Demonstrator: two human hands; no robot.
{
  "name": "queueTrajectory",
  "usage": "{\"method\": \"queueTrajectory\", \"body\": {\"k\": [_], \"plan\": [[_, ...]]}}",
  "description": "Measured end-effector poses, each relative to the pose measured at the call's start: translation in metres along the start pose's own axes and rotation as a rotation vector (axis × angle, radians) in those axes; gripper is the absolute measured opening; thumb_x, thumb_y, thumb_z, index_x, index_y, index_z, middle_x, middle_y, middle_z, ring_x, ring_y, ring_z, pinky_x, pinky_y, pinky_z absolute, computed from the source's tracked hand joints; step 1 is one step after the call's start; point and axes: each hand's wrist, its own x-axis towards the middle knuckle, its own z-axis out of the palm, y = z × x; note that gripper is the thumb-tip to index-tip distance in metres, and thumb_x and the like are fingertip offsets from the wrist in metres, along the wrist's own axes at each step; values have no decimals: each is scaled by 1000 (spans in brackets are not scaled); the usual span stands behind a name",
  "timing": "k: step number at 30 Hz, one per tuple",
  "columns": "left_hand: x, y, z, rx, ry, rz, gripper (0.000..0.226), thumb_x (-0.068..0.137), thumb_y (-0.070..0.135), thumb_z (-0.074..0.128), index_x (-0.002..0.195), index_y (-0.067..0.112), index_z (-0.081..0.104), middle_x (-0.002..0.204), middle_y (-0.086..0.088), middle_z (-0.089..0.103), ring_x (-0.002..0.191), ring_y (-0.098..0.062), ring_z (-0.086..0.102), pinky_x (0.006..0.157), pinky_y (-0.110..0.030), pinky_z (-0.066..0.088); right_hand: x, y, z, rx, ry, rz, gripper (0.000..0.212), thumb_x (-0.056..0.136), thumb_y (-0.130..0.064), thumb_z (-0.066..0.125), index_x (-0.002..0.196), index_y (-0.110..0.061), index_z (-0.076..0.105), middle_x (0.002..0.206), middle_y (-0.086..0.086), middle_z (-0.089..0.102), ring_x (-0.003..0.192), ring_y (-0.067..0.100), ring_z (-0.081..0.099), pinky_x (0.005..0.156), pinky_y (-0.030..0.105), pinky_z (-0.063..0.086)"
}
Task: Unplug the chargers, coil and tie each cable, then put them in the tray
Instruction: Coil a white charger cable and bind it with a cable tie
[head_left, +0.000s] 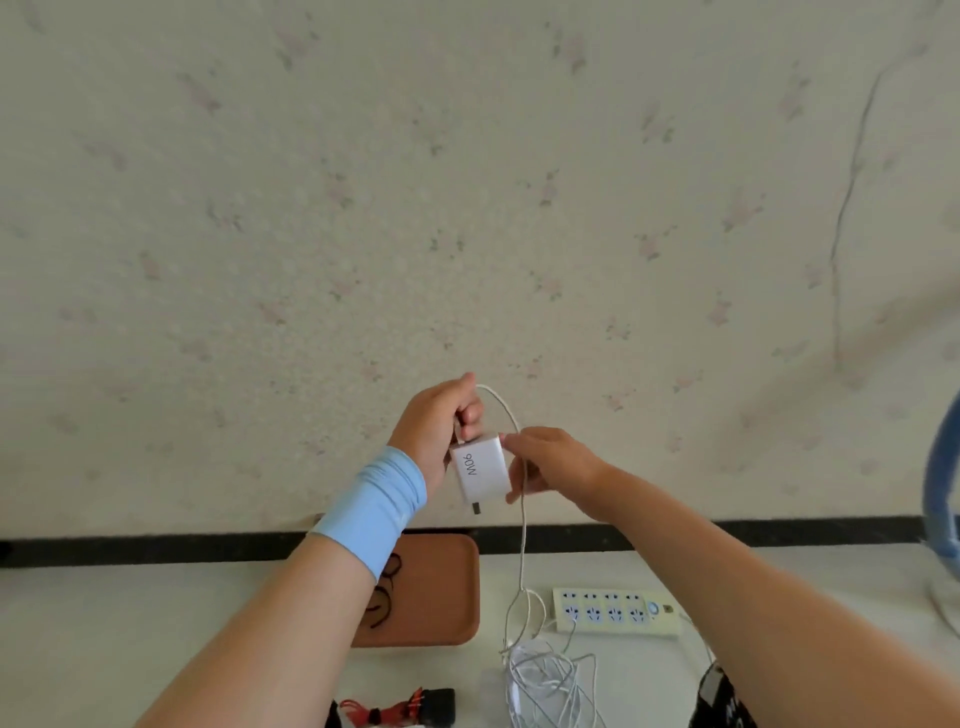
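White charger (480, 467) is held in front of the wall, well above the worktop (156, 623). The left hand (436, 421) has its grip curled round the charger's far end, and the right hand (550, 462) pinches its right side. The cable (522, 545) hangs down to a loose pile near the power strip (615, 610). The brown tray (441, 597) lies left of it, at the far edge.

Counts: left hand (436, 421) + right hand (550, 462) = 2 | white charger (480, 467) 1 | black charger (439, 704) 1 | tray (441, 587) 1 | power strip (613, 610) 1 | wristband (374, 504) 1
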Motion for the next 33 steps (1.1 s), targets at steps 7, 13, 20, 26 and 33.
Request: {"method": "queueTrajectory", "body": {"k": [7, 13, 20, 26, 33], "plan": [[9, 22, -14, -564, 186, -3, 45, 101, 33, 49, 59, 21, 38, 54, 6, 36, 44, -10, 27, 76, -38, 54, 22, 6, 12, -390, -276, 178, 18, 102, -25, 53, 101, -18, 69, 104, 1, 77, 96, 13, 73, 87, 30, 52], [18, 12, -25, 318, 250, -15, 30, 98, 35, 50, 74, 19, 42, 64, 1, 41, 44, -12, 28, 53, -30, 47, 33, -12, 3, 17, 195, 52, 27, 106, -24, 47, 101, -15, 73, 69, 5, 54, 58, 15, 52, 56, 27, 52], [14, -10, 12, 612, -185, -371, 41, 91, 38, 64, 130, 32, 51, 78, -2, 59, 66, -15, 50, 57, -35, 58, 27, -39, -14, 502, 237, -265, 31, 106, -7, 40, 120, -11, 68, 72, 3, 47, 61, 15, 43, 59, 29, 37], [19, -19, 28, 652, -271, -331, 17, 92, 32, 59, 95, 18, 67, 75, 2, 69, 57, -14, 45, 70, -44, 61, 25, -33, -13, 292, 265, -265, 27, 105, -18, 51, 118, -24, 73, 98, -4, 74, 93, 14, 64, 89, 33, 52], [27, 1, 2, 144, -37, -120, 21, 99, 30, 51, 91, 14, 64, 79, -2, 66, 40, -10, 29, 59, -36, 49, 31, -12, -8, 290, 108, -41, 24, 101, -12, 45, 122, -17, 57, 118, 14, 66, 96, 26, 69, 94, 46, 53]]}}
